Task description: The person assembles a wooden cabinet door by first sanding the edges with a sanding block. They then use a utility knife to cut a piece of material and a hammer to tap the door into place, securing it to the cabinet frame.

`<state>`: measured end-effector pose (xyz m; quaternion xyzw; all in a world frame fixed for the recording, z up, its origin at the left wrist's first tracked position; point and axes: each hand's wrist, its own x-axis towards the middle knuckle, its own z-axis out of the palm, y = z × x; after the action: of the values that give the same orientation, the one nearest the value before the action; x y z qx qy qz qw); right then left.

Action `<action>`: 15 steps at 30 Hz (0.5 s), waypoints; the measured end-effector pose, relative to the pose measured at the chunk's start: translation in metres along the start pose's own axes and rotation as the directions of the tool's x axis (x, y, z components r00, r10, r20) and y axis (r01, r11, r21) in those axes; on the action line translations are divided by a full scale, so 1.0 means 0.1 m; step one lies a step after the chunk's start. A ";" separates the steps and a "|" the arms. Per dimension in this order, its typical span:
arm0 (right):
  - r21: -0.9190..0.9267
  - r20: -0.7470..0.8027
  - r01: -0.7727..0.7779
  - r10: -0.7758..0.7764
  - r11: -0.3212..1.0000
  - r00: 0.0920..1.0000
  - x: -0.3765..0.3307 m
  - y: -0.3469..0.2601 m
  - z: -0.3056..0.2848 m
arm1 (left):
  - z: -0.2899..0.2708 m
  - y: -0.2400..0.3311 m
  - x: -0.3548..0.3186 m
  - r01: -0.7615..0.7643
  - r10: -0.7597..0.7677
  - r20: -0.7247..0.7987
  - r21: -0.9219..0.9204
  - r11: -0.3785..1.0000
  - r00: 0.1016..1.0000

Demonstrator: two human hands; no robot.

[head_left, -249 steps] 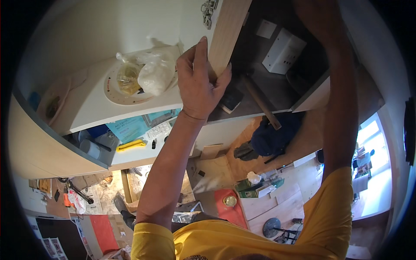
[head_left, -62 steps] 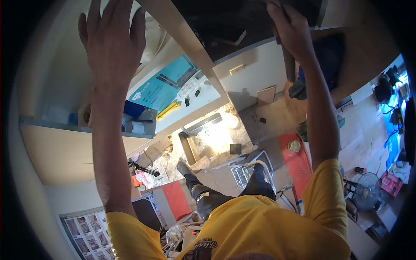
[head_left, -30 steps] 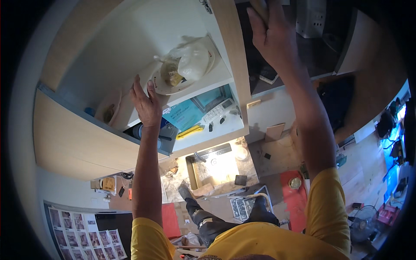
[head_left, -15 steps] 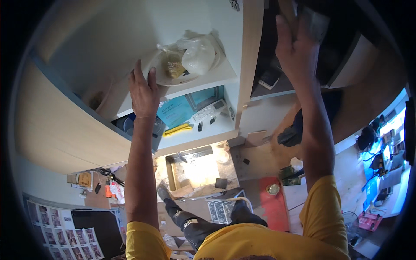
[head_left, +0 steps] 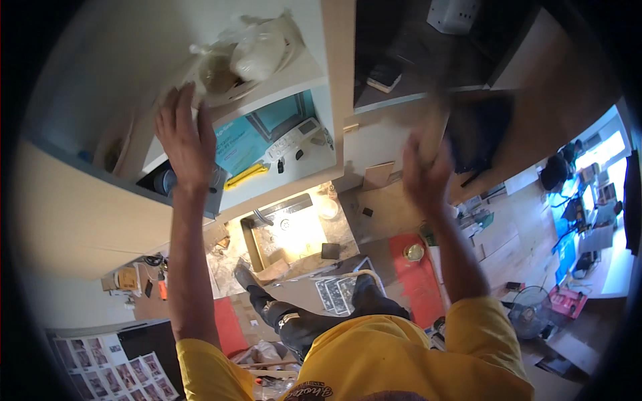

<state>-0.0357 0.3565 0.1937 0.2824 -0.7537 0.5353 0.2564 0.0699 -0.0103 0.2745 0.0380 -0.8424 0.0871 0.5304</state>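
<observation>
My left hand (head_left: 184, 134) rests at the edge of an upper cabinet shelf (head_left: 274, 83), fingers extended and holding nothing. Just right of its fingertips, a pale plate (head_left: 247, 92) carries knotted translucent plastic bags (head_left: 262, 55). My right hand (head_left: 428, 175) is wrapped round a pale wooden handle (head_left: 435, 130), raised below the dark open cupboard. Motion smears the upper end of that tool, so its kind does not show. Beneath the plate, the lower compartment has a turquoise box (head_left: 237, 144), a white remote control (head_left: 293, 139) and a folded yellow item (head_left: 246, 176).
A white box with holes (head_left: 453, 15) and a small black box (head_left: 384, 75) sit in the dark cupboard. Below the cabinets is a lit sink (head_left: 287, 230), with my shoe (head_left: 244, 275) beside it. A fan (head_left: 530, 307) stands at lower right; red sheeting (head_left: 418, 284) covers part of the floor.
My right hand has come down out of the dark cupboard with the wooden-handled tool. My left hand stays at the shelf edge. The whole view has shifted, so the cabinets appear higher and further left.
</observation>
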 end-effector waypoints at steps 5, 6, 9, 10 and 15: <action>-0.251 0.229 -0.582 0.631 0.774 0.741 -2.06 0.51 -0.34 | -0.13 1.14 -0.73 0.031 0.072 0.264 -0.367 0.930 0.962; -0.305 0.232 -0.661 0.727 0.686 0.647 -2.37 0.53 -0.44 | -0.09 1.39 -0.87 0.105 0.080 0.390 -0.431 0.896 0.917; -0.356 0.281 -0.658 0.748 0.663 0.601 -2.89 0.55 -0.76 | 0.10 1.95 -1.05 0.206 0.134 0.484 -0.585 0.784 0.865; -0.361 0.278 -0.663 0.754 0.656 0.595 -2.92 0.54 -0.84 | 0.16 2.08 -1.02 0.237 0.106 0.508 -0.564 0.791 0.855; -0.281 0.225 -0.592 0.652 0.755 0.724 -2.00 0.53 -1.01 | 0.38 2.54 -0.59 0.402 -0.076 0.493 -0.601 0.691 0.867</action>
<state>0.0778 0.4973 0.0506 0.0664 -0.8822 0.4649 -0.0345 0.0224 0.2307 0.1780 -0.0299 -0.8961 -0.3131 0.3132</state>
